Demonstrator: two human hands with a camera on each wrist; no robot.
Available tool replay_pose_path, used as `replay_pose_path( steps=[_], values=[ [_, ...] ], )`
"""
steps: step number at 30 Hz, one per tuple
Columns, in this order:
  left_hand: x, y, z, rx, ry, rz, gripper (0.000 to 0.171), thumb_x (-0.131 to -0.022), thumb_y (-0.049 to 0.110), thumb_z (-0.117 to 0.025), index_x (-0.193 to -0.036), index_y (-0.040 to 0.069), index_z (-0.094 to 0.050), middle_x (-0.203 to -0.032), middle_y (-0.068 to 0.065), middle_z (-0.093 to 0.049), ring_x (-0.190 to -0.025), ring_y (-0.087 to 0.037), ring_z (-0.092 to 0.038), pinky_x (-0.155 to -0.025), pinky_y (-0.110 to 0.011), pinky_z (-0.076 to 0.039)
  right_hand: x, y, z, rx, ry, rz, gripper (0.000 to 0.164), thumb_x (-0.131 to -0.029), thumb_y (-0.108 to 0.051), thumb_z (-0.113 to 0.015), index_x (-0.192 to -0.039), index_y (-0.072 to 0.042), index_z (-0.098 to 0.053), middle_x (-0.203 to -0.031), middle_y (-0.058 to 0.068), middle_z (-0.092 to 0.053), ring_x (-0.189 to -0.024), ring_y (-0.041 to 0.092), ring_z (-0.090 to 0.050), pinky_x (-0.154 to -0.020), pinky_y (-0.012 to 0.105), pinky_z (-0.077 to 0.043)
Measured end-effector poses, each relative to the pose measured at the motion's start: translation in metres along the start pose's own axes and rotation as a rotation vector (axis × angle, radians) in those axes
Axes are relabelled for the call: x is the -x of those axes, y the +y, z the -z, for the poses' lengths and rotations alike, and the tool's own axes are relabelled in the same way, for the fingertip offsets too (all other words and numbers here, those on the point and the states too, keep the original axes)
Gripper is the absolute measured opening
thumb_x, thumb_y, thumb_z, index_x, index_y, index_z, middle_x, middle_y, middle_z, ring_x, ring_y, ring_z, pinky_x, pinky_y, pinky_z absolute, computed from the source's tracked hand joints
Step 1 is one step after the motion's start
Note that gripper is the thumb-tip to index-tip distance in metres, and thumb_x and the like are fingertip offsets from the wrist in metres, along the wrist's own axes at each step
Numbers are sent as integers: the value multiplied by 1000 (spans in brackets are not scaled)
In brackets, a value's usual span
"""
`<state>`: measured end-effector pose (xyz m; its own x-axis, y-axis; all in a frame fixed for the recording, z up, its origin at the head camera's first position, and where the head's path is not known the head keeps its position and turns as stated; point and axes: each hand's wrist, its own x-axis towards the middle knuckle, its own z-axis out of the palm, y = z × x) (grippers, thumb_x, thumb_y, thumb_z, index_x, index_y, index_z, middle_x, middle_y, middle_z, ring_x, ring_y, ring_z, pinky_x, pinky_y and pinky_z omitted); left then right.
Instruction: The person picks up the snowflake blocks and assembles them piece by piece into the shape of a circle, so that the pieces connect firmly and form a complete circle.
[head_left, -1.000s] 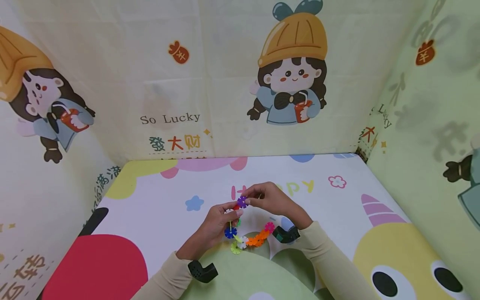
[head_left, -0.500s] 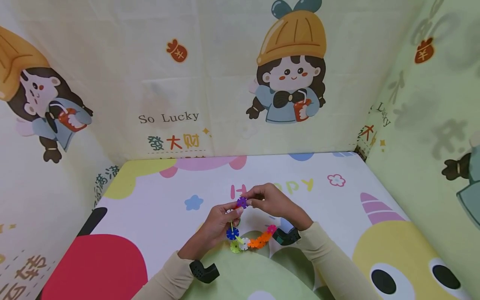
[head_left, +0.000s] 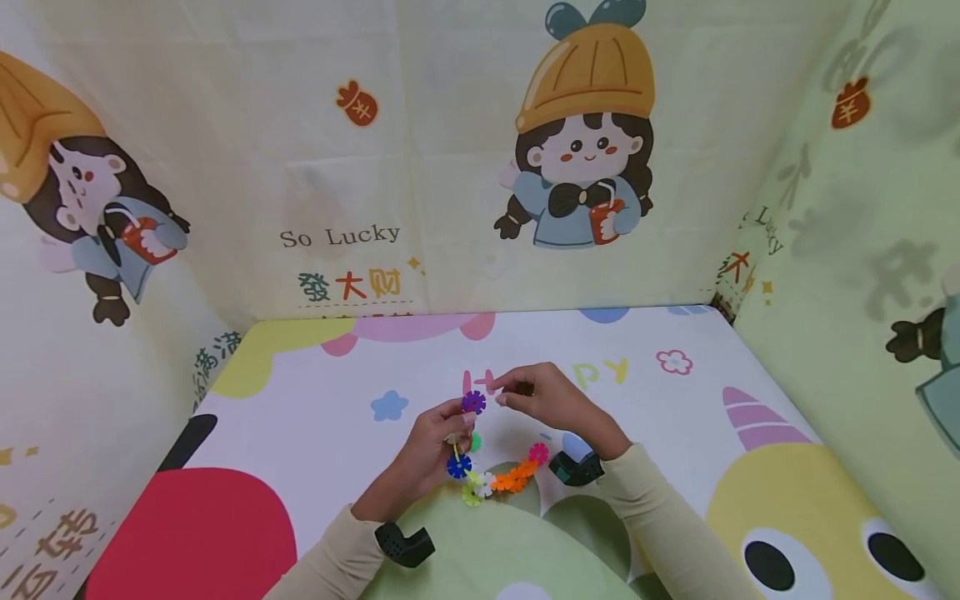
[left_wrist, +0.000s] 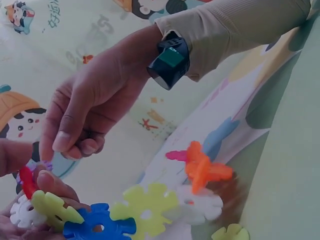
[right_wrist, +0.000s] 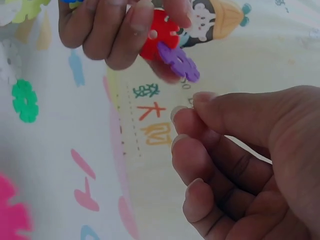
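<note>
I see the left hand (head_left: pixel 430 446) pinching a red disc (right_wrist: pixel 162 35) of the disc chain (head_left: pixel 471 495), the blue disc (head_left: pixel 459 466) below it, the purple disc (head_left: pixel 473 402) at the upper end. Over the tabletop (head_left: pixel 322 433), the chain curves right through orange discs (head_left: pixel 513 479) to the pink disc (head_left: pixel 538 453). Rightmost, my view shows the right hand (head_left: pixel 553 402) loosely curled, fingertips near the purple disc but apart from it.
</note>
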<state>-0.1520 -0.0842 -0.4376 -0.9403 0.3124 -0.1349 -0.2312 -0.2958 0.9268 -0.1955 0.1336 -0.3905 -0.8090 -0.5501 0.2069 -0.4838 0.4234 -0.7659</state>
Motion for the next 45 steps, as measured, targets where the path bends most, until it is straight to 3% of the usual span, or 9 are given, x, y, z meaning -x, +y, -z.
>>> replay_pose_path(
  steps=[3,6,10,13,25,36,45],
  values=[
    [-1,-1,2,75,39,-6,21,-100,16,-57,-111,-1,-55,-81,-6,-50,-65,-17,-43,-62,-26,-43,-1,6,-1,8,-1,-32,18,-92,-9,-68,-108,-3,-73,-84,-4,-67,-71,14,-58,-66,27,-54],
    [-1,0,1,96,87,-1,26,-98,27,-60,-105,2,-56,-78,-6,-50,-63,-17,-44,-60,-24,-44,-2,14,-6,31,-20,-44,18,-92,-9,-68,-108,-2,-73,-85,-4,-66,-72,14,-57,-66,26,-53],
    [0,1,-2,33,160,-16,46,-92,47,-62,-102,2,-56,-75,-5,-50,-58,-16,-45,-55,-22,-43,-7,24,-18,73,-79,-19,19,-92,-10,-67,-108,0,-72,-88,-4,-66,-75,12,-56,-68,25,-51],
    [2,1,-3,-15,193,-44,54,-91,53,-60,-101,1,-54,-74,-6,-50,-55,-16,-45,-53,-23,-42,-10,28,-26,73,-112,-11,18,-92,-9,-67,-107,0,-72,-92,-2,-68,-78,12,-57,-69,25,-51],
    [7,5,6,-63,294,-61,37,-104,35,-44,-103,-1,-54,-80,-9,-50,-61,-18,-49,-65,-29,-45,-19,28,-48,64,-157,-104,19,-91,-2,-65,-106,-5,-74,-94,-2,-68,-86,14,-60,-74,26,-51],
    [8,4,3,-54,283,-76,34,-104,33,-44,-99,0,-54,-77,-7,-50,-58,-17,-47,-71,-36,-40,-21,29,-63,138,-180,-132,28,-87,4,-57,-106,-6,-75,-97,-4,-69,-89,12,-60,-78,25,-51],
    [8,0,4,-61,278,-68,35,-104,34,-44,-99,1,-54,-77,-7,-50,-58,-17,-47,-71,-35,-38,-21,28,-69,221,-247,-134,19,-86,-8,-73,-104,-11,-76,-89,-7,-56,-78,11,-52,-66,23,-48]
  ],
)
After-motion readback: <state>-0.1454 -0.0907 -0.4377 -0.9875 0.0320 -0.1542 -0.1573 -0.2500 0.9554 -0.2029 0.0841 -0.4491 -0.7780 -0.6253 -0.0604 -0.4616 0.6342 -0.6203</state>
